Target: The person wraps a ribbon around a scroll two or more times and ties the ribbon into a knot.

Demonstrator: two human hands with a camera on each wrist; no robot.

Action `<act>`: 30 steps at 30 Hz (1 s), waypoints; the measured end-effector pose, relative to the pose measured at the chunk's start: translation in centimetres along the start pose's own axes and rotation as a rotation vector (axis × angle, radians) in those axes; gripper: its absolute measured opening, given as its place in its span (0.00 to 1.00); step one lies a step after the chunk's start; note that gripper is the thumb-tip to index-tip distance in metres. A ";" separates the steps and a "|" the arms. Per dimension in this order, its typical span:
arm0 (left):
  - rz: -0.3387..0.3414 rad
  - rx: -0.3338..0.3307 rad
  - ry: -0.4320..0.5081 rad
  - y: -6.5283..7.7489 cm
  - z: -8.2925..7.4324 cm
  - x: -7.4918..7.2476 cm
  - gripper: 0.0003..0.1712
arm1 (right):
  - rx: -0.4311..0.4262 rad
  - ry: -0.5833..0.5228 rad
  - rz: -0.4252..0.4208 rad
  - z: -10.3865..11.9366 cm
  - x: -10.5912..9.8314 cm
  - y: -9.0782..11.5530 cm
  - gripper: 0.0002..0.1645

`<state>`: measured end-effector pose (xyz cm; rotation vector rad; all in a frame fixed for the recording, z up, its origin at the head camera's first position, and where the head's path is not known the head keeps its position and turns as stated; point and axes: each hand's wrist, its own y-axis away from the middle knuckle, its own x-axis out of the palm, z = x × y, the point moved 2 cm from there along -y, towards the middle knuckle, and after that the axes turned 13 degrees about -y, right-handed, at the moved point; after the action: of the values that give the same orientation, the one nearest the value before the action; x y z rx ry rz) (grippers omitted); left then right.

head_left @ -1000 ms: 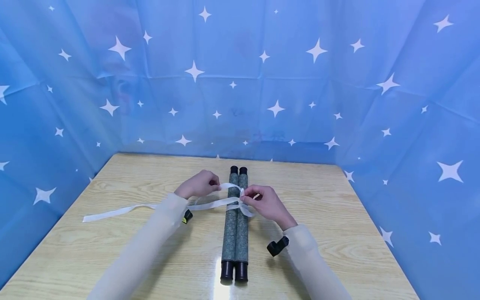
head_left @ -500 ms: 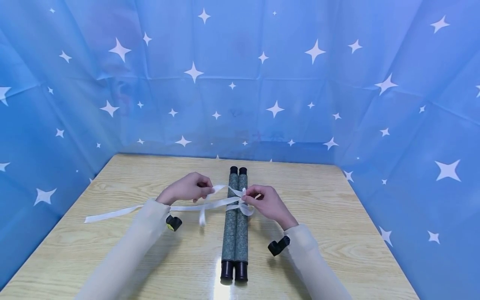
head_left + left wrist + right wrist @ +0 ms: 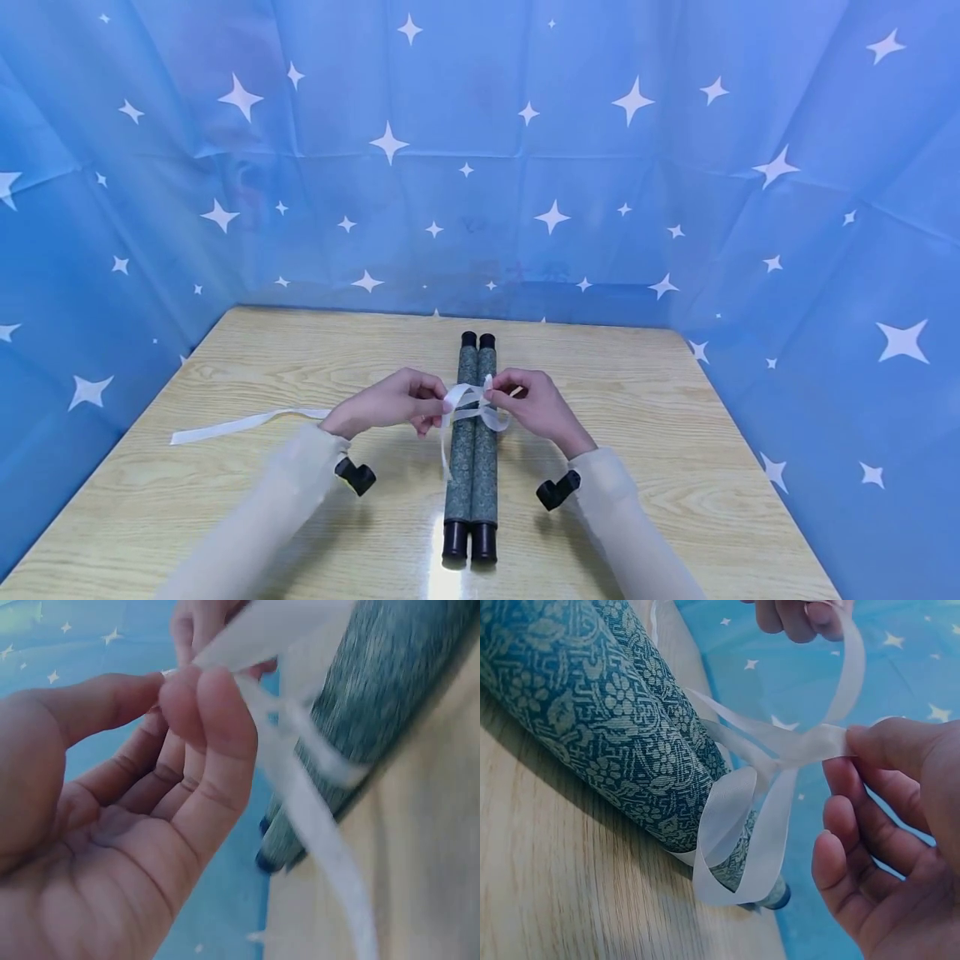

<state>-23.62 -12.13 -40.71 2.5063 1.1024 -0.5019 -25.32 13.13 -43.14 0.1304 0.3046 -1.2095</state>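
Two rolled scrolls in patterned green-grey cloth, with dark end knobs, lie side by side on the table. White ribbon goes round them near their upper half, with a loop hanging at the right side. My left hand pinches one part of the ribbon between thumb and fingertips, just left of the scrolls; a tail hangs down from it. My right hand pinches the gathered ribbon over the right scroll between thumb and index finger, its other fingers loosely curled in the right wrist view.
A long ribbon end trails across the wood-grain table at the left, passing behind the left wrist. Behind and at both sides hangs a blue curtain with white stars. Each wrist carries a black camera.
My left hand drew back left with the ribbon, then came right and nearer to the scrolls, its ribbon now arching over them. The right hand keeps its pinch, almost still.
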 end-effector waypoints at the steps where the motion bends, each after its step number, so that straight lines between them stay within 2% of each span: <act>1: 0.004 0.001 0.024 -0.1 -0.1 0.4 0.12 | 0.000 0.002 -0.001 0.0 0.0 0.0 0.07; 5: 0.010 0.021 0.121 -0.5 0.0 1.8 0.11 | -0.019 0.009 0.002 0.3 0.0 -0.1 0.07; 10: -0.009 0.051 0.257 -1.4 0.0 3.8 0.15 | -0.051 0.016 0.008 0.4 0.1 0.0 0.07; 12: -0.012 0.040 0.258 -1.8 0.1 4.7 0.15 | -0.050 0.017 0.008 0.4 0.1 0.0 0.07; 14: -0.016 0.014 0.176 -2.0 0.1 5.4 0.13 | -0.052 0.025 0.012 0.3 0.1 0.0 0.07; 16: -0.046 -0.020 0.013 -1.9 0.0 5.8 0.12 | -0.040 0.026 0.015 0.2 0.1 0.0 0.07; 19: -0.132 -0.064 -0.248 -1.5 -0.4 5.4 0.20 | -0.039 0.025 0.022 0.2 0.2 -0.1 0.07; 21: -0.188 -0.089 -0.337 -1.3 -0.7 4.8 0.24 | -0.041 0.022 0.023 0.2 0.2 -0.1 0.06; 25: -0.229 -0.085 -0.322 -1.3 -1.3 3.5 0.30 | -0.063 0.039 0.027 0.3 0.2 -0.1 0.05; 30: -0.279 0.007 -0.305 -2.2 -2.0 2.4 0.26 | -0.080 0.060 0.024 0.6 0.4 -0.1 0.08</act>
<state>-23.38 -8.29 -40.42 2.1929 1.3283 -0.9296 -25.16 12.62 -42.71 0.1002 0.4023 -1.1693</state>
